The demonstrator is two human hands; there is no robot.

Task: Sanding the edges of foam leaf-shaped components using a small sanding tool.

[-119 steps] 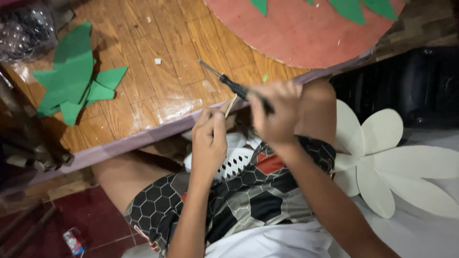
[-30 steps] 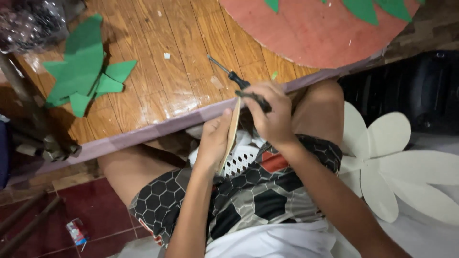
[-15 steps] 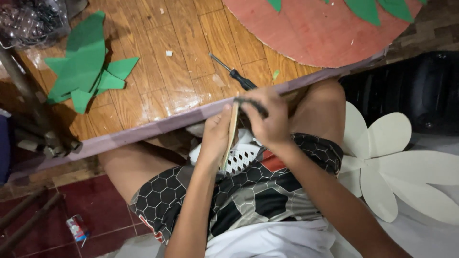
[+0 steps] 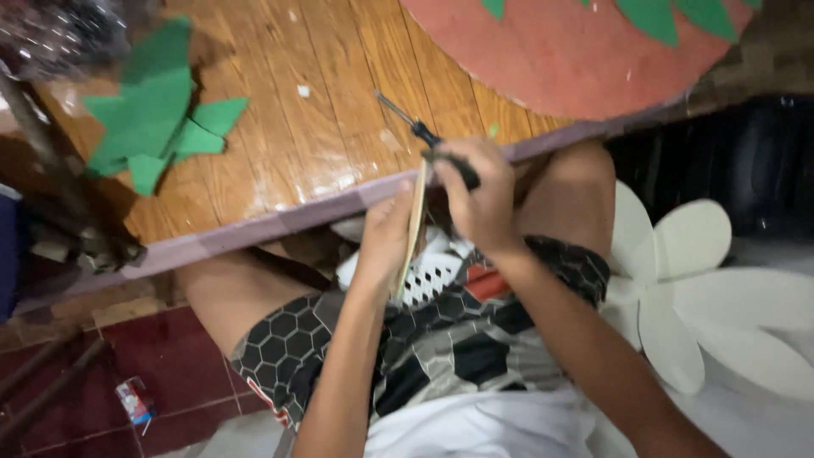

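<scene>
My right hand (image 4: 476,197) grips the black handle of a utility knife (image 4: 411,127), its thin blade pointing up and left over the wooden table edge. My left hand (image 4: 386,236) holds a thin tan cardboard strip (image 4: 415,222) edge-on, upright, just below the knife. Both hands meet over my lap, above a white perforated basket (image 4: 432,273) that rests on my patterned shorts.
The wooden tabletop (image 4: 288,127) carries green paper cut-outs (image 4: 153,110) at left and a large red disc (image 4: 577,51) with green leaf shapes at top right. White flower-shaped cut-outs (image 4: 704,288) lie at right. A dark tangle (image 4: 51,34) sits top left.
My left hand has brought the strip up against the right hand; the knife now sits lower, closer to the table edge. The view has shifted slightly.
</scene>
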